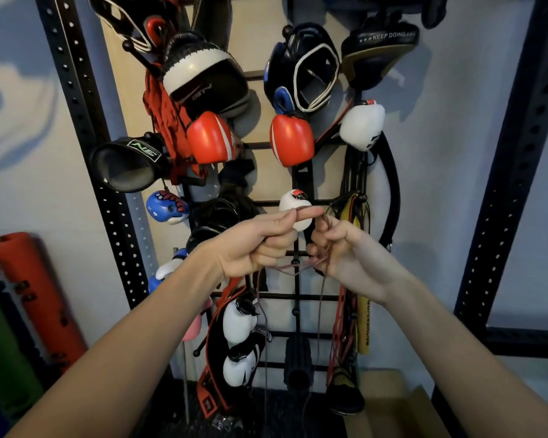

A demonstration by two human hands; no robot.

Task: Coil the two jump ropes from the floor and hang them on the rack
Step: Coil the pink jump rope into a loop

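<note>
A: At the rack [310, 298], both arms up. Pinches one strand of the jump rope [319, 311] between thumb and forefinger of the left hand [257, 248]. Curls the fingers of the right hand [348, 251] round a small bunch of loops.

B: Noted. Rest of the rope?

A: Spans the gap between the hands, then hangs in long loose tails toward the floor. Cannot see handles, nor tell of a second rope.

B: Worst case from here?

A: Tangling, most likely. Risks snagging the tails on the ball-tipped pegs [201, 348] or the white gloves [236, 320] below by hauling up too fast.

B: And the coil itself?

A: Could spill by easing the right-hand curl before reaching a peg. Could also end up knotted into the yellow and red bands [350, 214] by choosing that crowded hook. Safer, by judgement: take in the slack first, then look for a bare peg.
</note>
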